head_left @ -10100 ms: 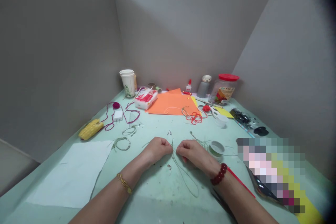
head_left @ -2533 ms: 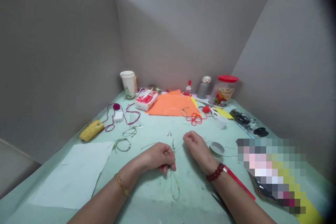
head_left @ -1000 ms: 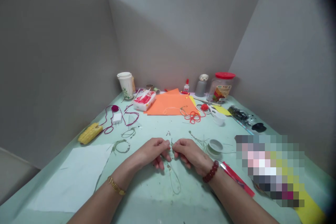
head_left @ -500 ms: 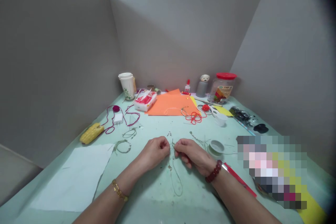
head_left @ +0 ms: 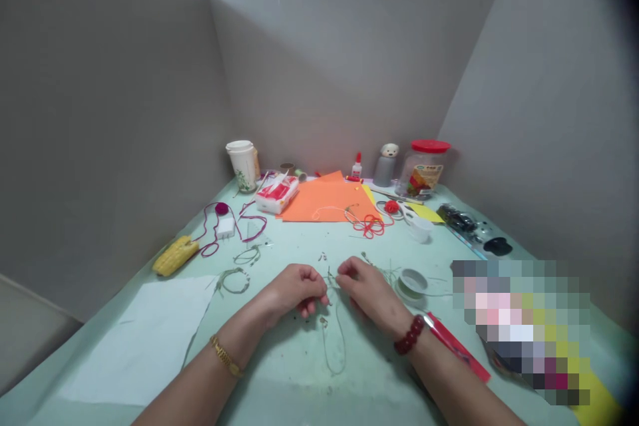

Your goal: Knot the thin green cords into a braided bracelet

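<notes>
1. The thin, dull-green cord [head_left: 344, 346] lies at the middle of the tabletop [head_left: 289, 379], its upper strands between the two hands and its narrow loop spread below them.
2. The left hand [head_left: 301, 289] is curled inward, and a cord strand appears to be pinched between its thumb and forefinger. The right hand [head_left: 367, 286] is set just across from it, the fingertips apparently closed on another strand; the exact grip is too fine to be made out.
3. The strands are probably best drawn with light, even tension from both sides, so that neither is twisted. The fingertips should be placed close to where the strands meet, and the lower loop should be left flat and slack.
4. The cord is smooth-looking, flexible and slender; a small brownish lump [head_left: 323, 321], perhaps a bead or knot, is seen near the loop's top.
5. Beside the right hand, a round, shallow grey-green spool [head_left: 412, 285] is seen. Beyond the hands, matte, flat orange paper sheets [head_left: 324, 200] are partly overlaid by loosely tangled red cord [head_left: 370, 226].
</notes>
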### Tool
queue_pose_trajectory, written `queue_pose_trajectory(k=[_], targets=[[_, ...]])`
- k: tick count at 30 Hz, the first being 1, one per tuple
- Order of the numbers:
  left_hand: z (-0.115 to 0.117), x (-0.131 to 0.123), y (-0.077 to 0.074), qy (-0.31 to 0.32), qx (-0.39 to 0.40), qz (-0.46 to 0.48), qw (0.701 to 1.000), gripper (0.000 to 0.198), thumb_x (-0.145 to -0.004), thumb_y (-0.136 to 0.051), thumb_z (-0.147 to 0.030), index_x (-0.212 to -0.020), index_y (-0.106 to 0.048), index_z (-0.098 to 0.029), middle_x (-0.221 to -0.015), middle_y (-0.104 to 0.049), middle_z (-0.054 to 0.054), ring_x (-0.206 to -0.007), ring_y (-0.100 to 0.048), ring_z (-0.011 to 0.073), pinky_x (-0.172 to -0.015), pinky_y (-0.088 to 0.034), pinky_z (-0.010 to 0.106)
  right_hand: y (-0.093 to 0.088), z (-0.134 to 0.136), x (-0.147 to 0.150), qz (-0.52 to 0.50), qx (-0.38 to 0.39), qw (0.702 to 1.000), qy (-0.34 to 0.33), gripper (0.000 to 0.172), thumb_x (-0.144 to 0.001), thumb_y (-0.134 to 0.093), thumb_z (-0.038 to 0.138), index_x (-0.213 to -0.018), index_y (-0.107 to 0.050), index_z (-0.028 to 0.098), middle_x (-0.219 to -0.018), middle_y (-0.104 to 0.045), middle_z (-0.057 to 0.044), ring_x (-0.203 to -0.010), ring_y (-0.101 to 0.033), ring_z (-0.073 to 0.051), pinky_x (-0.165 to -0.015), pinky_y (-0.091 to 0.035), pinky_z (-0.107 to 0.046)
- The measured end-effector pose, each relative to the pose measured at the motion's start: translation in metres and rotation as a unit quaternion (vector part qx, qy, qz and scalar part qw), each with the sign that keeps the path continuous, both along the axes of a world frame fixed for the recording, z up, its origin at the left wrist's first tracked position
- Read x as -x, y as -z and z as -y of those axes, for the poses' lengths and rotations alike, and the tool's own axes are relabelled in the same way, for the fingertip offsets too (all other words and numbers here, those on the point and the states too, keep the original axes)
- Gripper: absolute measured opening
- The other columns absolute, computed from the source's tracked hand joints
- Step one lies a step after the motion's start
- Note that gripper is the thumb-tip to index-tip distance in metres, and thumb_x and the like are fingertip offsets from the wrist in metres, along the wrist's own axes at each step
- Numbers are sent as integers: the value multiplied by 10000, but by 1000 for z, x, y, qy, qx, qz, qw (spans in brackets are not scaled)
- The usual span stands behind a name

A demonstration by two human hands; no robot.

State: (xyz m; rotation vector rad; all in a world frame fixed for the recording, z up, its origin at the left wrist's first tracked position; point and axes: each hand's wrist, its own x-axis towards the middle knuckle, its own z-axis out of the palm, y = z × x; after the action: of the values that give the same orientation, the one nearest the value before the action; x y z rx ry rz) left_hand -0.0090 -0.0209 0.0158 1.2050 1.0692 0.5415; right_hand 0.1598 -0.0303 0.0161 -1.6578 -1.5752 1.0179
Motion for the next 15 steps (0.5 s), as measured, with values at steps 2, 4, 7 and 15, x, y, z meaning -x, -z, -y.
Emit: queue_pose_trajectory(k=[2,4,7,15], targets=[[-1,3,-2,-4,25,34,999,162,-674,-633,-240,-742,-549,-120,-734,-643,44,-432,-449,22,-400,-340,155,-8,2,2,35,-70,997,26,40,-704,-511,210,-701,-514,171,-673,-541,2,-528,-440,-82,-459,-330,-200],[-1,4,-3,-7,49,64,997,173,-670,-655,-237,-745,-557,-116,-733,-631,34,-441,-436,13,-409,-335,149,-15,7,4,14,-17,1000,-11,96,-720,-502,228,-644,-509,169,-600,-493,17,-497,-406,-78,-432,-303,-202],[-2,4,-2,0,71,97,993,174,-673,-666,-235,-750,-567,-114,-704,-608,15,-449,-430,8,-418,-329,142,-20,14,8,-80,151,982,-74,92,-729,-496,257,-689,-522,179,-484,-358,69,-393,-285,-61,-351,-209,-200],[-2,5,2,3,101,125,987,222,-656,-691,-264,-785,-568,-131,-702,-596,-8,-451,-428,9,-420,-313,153,-16,14,3,-144,215,959,-114,132,-698,-544,279,-659,-454,191,-489,-382,74,-384,-261,-49,-322,-183,-176]])
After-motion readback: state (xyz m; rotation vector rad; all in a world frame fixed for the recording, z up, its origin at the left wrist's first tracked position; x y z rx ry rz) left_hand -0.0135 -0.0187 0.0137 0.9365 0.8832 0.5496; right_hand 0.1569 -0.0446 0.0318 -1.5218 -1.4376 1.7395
